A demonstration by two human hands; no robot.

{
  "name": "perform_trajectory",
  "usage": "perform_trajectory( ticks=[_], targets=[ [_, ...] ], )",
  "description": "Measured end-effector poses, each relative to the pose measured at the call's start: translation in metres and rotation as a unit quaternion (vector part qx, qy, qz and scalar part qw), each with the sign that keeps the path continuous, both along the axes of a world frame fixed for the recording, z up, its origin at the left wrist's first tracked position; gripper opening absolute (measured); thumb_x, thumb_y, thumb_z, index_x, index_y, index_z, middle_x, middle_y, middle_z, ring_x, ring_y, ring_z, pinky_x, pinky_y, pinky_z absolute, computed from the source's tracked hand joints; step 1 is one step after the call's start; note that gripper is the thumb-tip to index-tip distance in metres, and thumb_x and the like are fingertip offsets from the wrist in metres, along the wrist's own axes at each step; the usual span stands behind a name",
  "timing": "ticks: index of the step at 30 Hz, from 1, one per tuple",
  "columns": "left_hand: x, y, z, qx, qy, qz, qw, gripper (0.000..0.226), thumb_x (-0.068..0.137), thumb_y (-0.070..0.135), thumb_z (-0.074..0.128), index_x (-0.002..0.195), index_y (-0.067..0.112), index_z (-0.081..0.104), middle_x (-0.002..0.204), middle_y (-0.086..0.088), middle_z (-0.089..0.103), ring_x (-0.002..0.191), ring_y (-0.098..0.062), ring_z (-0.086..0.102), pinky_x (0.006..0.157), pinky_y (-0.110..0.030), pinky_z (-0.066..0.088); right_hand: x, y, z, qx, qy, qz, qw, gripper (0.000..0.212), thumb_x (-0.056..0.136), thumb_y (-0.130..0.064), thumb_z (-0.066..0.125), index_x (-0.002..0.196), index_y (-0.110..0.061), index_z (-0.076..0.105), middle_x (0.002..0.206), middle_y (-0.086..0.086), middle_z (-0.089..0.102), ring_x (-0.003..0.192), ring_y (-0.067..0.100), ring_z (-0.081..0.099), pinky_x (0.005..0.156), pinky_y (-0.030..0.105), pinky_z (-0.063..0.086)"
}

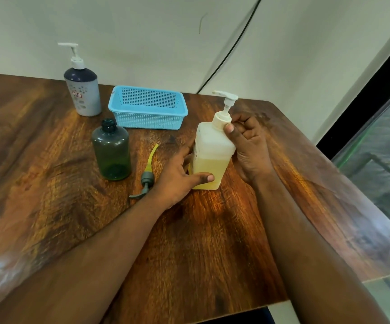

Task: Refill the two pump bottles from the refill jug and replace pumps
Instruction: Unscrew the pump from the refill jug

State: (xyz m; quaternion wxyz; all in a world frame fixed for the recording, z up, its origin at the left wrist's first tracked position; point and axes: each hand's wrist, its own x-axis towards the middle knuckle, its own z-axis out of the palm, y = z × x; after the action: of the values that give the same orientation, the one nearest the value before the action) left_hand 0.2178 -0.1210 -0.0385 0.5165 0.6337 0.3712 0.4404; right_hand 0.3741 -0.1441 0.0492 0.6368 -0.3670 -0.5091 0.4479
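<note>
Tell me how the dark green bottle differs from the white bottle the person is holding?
The dark green bottle is open at the neck, its pump lying on the table beside it; the white bottle has its pump screwed on. The green one is round and see-through, with only a little liquid at the bottom; the white one is squarish, cloudy and about half full. Nobody touches the green one; the left hand grips the white one's base and the right hand its collar. Both stand upright.

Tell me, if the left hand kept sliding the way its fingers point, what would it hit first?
The left hand already grips the base of the white pump bottle, so that bottle comes first. Just past it sits the right hand, whose fingers are at the pump collar.
</note>
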Motion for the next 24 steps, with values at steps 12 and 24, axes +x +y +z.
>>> perform_trajectory(
  ticks=[12,24],
  targets=[
    [0.000,0.002,-0.003,0.010,-0.006,-0.006,1.000,0.105,0.060,0.037,0.090,0.147,0.046,0.032,0.145,0.004,0.053,0.136,-0.019,0.049,0.108,-0.053,0.045,-0.007,-0.005,0.000,-0.012,0.009,0.003,1.000,0.034,0.078,-0.010,0.067,0.110,-0.011,0.056,0.099,-0.002,0.072,0.091,0.012,0.069,0.073,0.029,0.057],
    [-0.001,0.003,-0.004,0.018,-0.006,-0.016,1.000,0.104,0.064,0.032,0.089,0.151,0.039,0.032,0.143,0.005,0.054,0.134,-0.018,0.051,0.106,-0.052,0.047,-0.023,-0.009,-0.007,0.000,0.010,-0.073,0.997,0.015,0.091,-0.012,0.059,0.105,-0.015,0.060,0.092,-0.005,0.071,0.081,0.011,0.069,0.070,0.033,0.057]
  ],
)
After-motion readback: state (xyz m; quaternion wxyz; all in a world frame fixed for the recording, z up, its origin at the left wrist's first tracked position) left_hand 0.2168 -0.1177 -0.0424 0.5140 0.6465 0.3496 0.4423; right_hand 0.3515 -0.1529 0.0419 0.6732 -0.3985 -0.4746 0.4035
